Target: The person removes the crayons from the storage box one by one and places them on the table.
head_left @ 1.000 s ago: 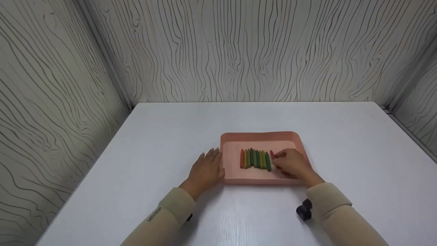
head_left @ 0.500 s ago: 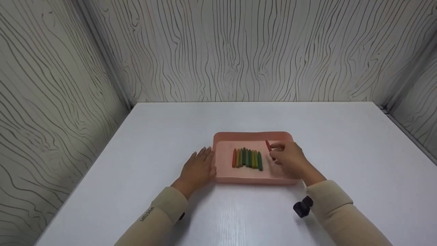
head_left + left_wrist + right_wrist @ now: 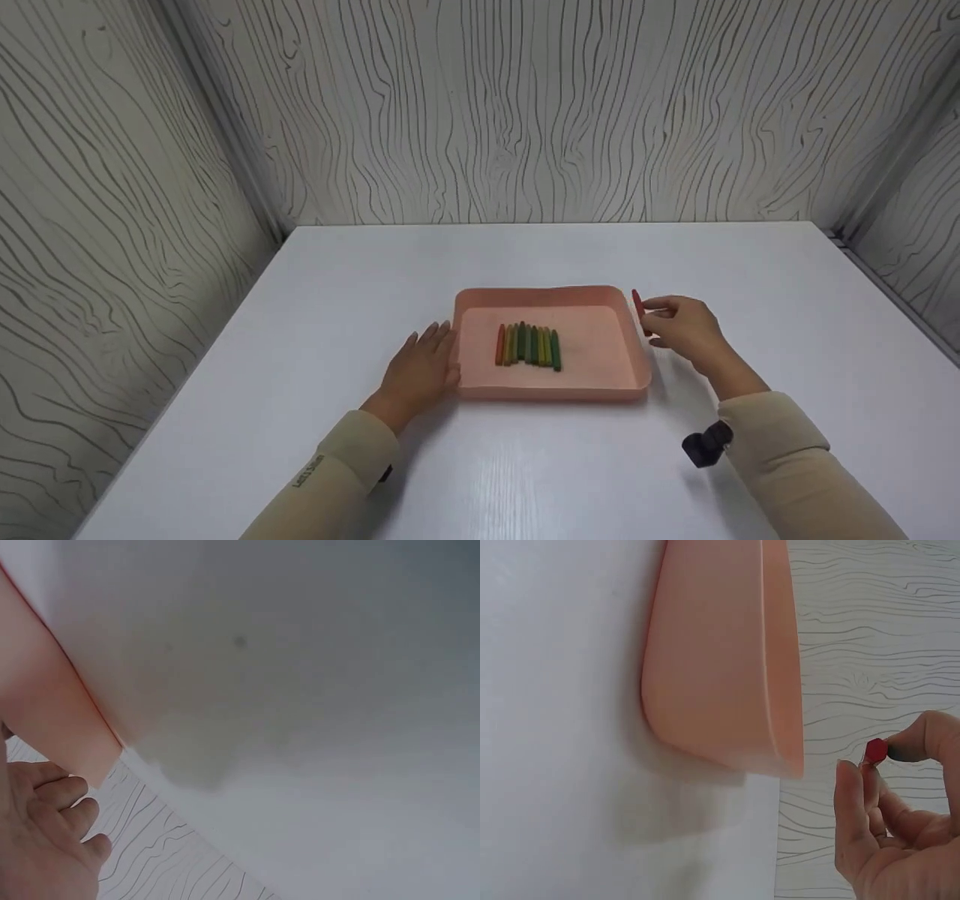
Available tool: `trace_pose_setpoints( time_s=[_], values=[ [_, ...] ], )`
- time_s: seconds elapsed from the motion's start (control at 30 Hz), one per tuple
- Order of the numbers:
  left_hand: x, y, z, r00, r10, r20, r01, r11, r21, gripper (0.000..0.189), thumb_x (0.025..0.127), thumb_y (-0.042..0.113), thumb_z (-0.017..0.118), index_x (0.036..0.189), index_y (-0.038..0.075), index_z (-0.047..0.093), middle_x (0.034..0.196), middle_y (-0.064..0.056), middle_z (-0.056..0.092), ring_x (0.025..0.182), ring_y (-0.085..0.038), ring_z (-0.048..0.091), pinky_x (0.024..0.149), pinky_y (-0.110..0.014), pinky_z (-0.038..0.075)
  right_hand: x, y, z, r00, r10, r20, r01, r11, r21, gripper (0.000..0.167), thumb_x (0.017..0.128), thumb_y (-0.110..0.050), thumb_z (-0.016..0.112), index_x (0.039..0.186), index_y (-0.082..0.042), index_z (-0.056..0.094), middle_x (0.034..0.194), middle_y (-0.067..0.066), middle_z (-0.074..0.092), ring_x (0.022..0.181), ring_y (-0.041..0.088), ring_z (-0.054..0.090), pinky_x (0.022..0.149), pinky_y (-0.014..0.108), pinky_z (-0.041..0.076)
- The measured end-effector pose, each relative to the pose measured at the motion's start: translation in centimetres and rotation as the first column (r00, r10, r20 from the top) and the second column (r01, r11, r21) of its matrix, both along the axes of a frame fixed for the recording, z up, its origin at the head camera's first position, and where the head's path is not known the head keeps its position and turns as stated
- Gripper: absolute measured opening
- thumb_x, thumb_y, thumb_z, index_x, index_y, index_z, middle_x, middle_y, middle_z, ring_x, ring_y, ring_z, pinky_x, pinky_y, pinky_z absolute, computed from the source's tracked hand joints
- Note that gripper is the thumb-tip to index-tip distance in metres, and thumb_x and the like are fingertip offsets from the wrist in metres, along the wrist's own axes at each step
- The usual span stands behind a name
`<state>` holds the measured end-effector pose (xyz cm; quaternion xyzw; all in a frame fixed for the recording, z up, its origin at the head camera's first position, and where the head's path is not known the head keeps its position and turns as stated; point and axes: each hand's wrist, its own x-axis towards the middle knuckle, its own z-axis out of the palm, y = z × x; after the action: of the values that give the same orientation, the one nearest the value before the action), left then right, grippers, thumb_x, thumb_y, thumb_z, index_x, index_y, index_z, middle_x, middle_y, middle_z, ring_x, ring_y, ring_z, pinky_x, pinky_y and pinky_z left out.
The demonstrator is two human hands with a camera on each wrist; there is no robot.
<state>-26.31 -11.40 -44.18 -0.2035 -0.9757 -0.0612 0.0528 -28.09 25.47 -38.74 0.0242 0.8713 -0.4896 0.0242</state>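
Note:
Between thumb and fingertips, my right hand (image 3: 686, 326) pinches a red crayon (image 3: 638, 304), held tilted just beyond the right rim of a pink tray (image 3: 555, 394). The right wrist view shows the flat hexagonal end of this red crayon (image 3: 876, 751) beside the tray wall (image 3: 712, 652). My left hand (image 3: 416, 369) rests at the tray's left side, fingers extended and touching its edge. Inside the tray lies a row of several crayons (image 3: 529, 346), red-orange at the left, then yellowish and green ones. The left wrist view has my left hand (image 3: 49, 840) partly cut off beside the tray.
A white table (image 3: 525, 465) carries the tray. Wood-grain patterned panels (image 3: 510, 112) stand behind it and at both sides. A black wrist device (image 3: 707, 444) hangs below the right sleeve cuff.
My right hand has lifted the red crayon from the tray and carried it right, past the rim. The tray has shifted left, and my left hand with it.

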Motion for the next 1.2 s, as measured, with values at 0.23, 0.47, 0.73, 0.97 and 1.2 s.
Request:
trace_pose_setpoints(
  time_s=[0.23, 0.47, 0.73, 0.97, 1.2],
  values=[
    [-0.2, -0.5, -0.2, 1.000, -0.001, 0.012, 0.001, 1.000, 0.015, 0.055, 0.097, 0.027, 0.041, 0.144, -0.001, 0.037, 0.149, -0.014, 0.036, 0.138, -0.028, 0.029, 0.112, -0.045, 0.022, 0.0, 1.5, -1.5, 0.999, -0.031, 0.030, 0.030, 0.998, 0.050, 0.050, 0.090, -0.015, 0.056, 0.132, 0.010, 0.047, 0.115, 0.025, 0.061, 0.092, 0.020, 0.063, 0.074, 0.024, 0.055],
    [-0.2, -0.5, -0.1, 0.999, 0.016, 0.037, -0.016, 1.000, 0.014, 0.057, 0.098, 0.029, 0.041, 0.146, 0.000, 0.034, 0.150, -0.013, 0.034, 0.140, -0.027, 0.027, 0.113, -0.044, 0.021, -0.1, 1.7, -3.2, 0.996, -0.047, 0.071, 0.038, 0.991, 0.129, 0.049, 0.088, -0.018, 0.059, 0.128, 0.010, 0.050, 0.106, 0.021, 0.065, 0.084, 0.017, 0.062, 0.068, 0.023, 0.053],
    [-0.3, -0.6, -0.1, 1.000, -0.014, 0.026, 0.013, 1.000, 0.026, 0.055, 0.098, 0.028, 0.040, 0.144, -0.001, 0.036, 0.150, -0.014, 0.035, 0.139, -0.029, 0.028, 0.112, -0.045, 0.021, 0.0, 1.6, -4.4, 0.995, -0.038, 0.090, 0.023, 0.986, 0.162, 0.050, 0.087, -0.020, 0.060, 0.125, 0.011, 0.052, 0.099, 0.018, 0.066, 0.075, 0.014, 0.061, 0.062, 0.024, 0.051],
    [-0.3, -0.7, -0.3, 1.000, -0.027, 0.006, 0.026, 0.998, 0.054, 0.054, 0.098, 0.028, 0.040, 0.143, -0.002, 0.038, 0.148, -0.015, 0.037, 0.138, -0.029, 0.030, 0.112, -0.046, 0.023, 0.0, 1.5, -4.8, 0.996, -0.026, 0.084, 0.011, 0.984, 0.177, 0.048, 0.086, -0.016, 0.058, 0.123, 0.013, 0.052, 0.094, 0.014, 0.067, 0.072, 0.012, 0.059, 0.060, 0.023, 0.050],
    [-0.1, -0.6, -0.2, 1.000, -0.020, 0.009, 0.019, 0.998, 0.066, 0.053, 0.099, 0.027, 0.042, 0.143, -0.002, 0.038, 0.148, -0.015, 0.037, 0.138, -0.030, 0.030, 0.111, -0.047, 0.023, 0.0, 1.4, -4.9, 0.995, -0.013, 0.098, -0.008, 0.978, 0.206, 0.048, 0.086, -0.017, 0.057, 0.123, 0.013, 0.052, 0.096, 0.015, 0.066, 0.073, 0.014, 0.059, 0.060, 0.025, 0.049]
  ],
)
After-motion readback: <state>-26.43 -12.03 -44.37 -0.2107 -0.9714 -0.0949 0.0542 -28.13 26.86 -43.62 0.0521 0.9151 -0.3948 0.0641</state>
